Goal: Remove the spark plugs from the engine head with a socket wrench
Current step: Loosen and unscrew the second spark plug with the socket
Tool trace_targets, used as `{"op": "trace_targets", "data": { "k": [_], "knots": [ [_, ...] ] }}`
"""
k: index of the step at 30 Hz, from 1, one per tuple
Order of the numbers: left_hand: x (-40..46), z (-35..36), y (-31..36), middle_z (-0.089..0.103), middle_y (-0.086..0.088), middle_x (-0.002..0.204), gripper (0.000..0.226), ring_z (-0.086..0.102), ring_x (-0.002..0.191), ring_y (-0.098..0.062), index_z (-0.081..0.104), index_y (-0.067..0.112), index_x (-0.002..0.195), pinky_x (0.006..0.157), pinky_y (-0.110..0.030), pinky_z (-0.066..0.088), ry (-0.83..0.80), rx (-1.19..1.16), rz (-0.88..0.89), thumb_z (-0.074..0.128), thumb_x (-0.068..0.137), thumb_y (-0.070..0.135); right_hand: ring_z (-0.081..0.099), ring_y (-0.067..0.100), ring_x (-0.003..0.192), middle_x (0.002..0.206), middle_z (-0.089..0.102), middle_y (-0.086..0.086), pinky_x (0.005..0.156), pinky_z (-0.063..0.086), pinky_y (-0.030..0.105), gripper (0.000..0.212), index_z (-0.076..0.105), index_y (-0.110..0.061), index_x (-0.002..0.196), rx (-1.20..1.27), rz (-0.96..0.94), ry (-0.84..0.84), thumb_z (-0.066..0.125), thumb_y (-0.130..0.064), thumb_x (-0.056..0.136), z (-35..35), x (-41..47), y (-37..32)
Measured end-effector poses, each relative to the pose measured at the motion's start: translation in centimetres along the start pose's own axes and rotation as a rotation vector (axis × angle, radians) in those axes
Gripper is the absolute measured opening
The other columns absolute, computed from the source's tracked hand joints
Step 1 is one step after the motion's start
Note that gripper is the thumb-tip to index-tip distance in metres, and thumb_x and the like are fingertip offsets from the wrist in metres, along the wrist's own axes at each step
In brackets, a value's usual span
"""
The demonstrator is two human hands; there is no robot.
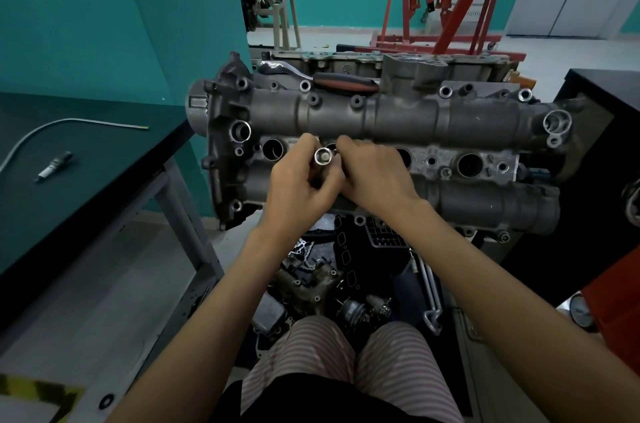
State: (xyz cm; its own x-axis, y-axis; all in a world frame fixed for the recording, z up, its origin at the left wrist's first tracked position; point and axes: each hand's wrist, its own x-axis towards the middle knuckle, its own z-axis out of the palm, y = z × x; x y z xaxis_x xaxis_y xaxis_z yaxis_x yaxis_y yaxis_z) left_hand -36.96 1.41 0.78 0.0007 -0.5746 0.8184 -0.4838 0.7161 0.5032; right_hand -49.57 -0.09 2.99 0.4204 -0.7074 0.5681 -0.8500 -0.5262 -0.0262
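The left hand (298, 180) has its grip curled round a long spark plug socket (322, 156), held with its open end tilted up toward the camera; something sits inside the bore, probably a spark plug, though it is too small to be sure. The right hand (374, 176) pinches at the socket's rim with its fingertips (343, 145), its grip narrow on that end of the socket. Both hands hover just above the engine head (433, 117), over the middle row of plug wells; the leftmost well (273, 149) looks open and dark, as does one further right (470, 165).

The ratchet wrench (311, 74), with its red and black handle, lies along the far edge of the head, apart from the socket. One spark plug (54, 166) lies on the green surface (104, 163) to the left, near a bent metal tube (69, 123).

The step in hand seems to be freeing a pulled plug from the socket. Next, I judge, the plug must be drawn out and set down, then the socket rejoined to the wrench for a remaining well.
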Motion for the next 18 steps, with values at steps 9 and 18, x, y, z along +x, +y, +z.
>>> {"op": "trace_targets", "data": {
  "k": [9,18],
  "knots": [
    [-0.03,0.17,-0.2,0.031,0.004,0.054,0.035,0.029,0.052,-0.012,0.036,0.014,0.063,0.049,-0.013,0.024,0.031,0.031,0.006,0.061,0.084,0.025,0.06,0.035,0.081,0.085,0.066,0.014,0.057,0.026,0.031,0.022,0.059,-0.009,0.088,-0.033,0.043,0.004,0.051,-0.03,0.086,0.06,0.08,0.04],
    [0.26,0.39,0.07,0.024,0.012,0.051,0.041,0.025,0.048,-0.005,0.031,0.016,0.057,0.048,-0.014,0.021,0.079,-0.024,-0.048,0.058,0.086,0.024,0.062,0.033,0.078,0.082,0.066,0.011,0.055,0.029,0.03,0.036,0.055,-0.012,0.089,-0.02,0.075,0.012,0.046,-0.046,0.083,-0.17,0.02,-0.13]
  ]
}}
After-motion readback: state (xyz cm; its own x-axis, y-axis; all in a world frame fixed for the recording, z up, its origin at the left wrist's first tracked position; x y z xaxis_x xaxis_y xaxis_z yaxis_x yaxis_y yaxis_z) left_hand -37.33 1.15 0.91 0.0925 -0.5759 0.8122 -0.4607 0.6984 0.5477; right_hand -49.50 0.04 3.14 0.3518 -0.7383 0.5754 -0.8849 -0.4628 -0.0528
